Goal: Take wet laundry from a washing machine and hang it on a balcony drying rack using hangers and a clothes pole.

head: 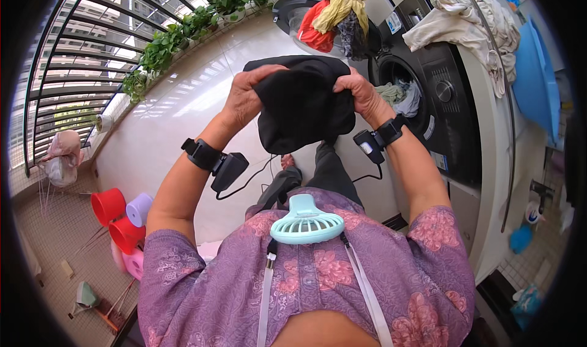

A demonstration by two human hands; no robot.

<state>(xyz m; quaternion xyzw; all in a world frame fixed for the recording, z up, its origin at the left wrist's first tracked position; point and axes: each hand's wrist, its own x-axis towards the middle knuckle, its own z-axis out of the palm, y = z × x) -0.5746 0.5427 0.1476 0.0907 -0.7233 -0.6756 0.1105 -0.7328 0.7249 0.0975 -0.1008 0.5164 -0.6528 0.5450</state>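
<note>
A black cloth garment (305, 104), bunched and partly folded, is stretched between my two hands above the tiled floor. My left hand (250, 92) pinches its left edge, with the thumb lying along the top. On the other side my right hand (360, 92) grips the upper right edge. The fingers behind the cloth are partly hidden. To the right stands a dark front-loading washing machine (458, 131) with its door ajar and light-coloured laundry (401, 97) inside the drum. Beyond my hands, red, yellow and dark patterned clothes (337, 19) lie heaped near a round grey-rimmed basin (293, 7).
Light clothes (451, 23) are draped over the washing machine's top. Potted green plants (160, 51) line the barred window. Red buckets (108, 206) stand at lower left. A light blue neck fan (306, 223) hangs at my chest, and cables run from both wrist devices.
</note>
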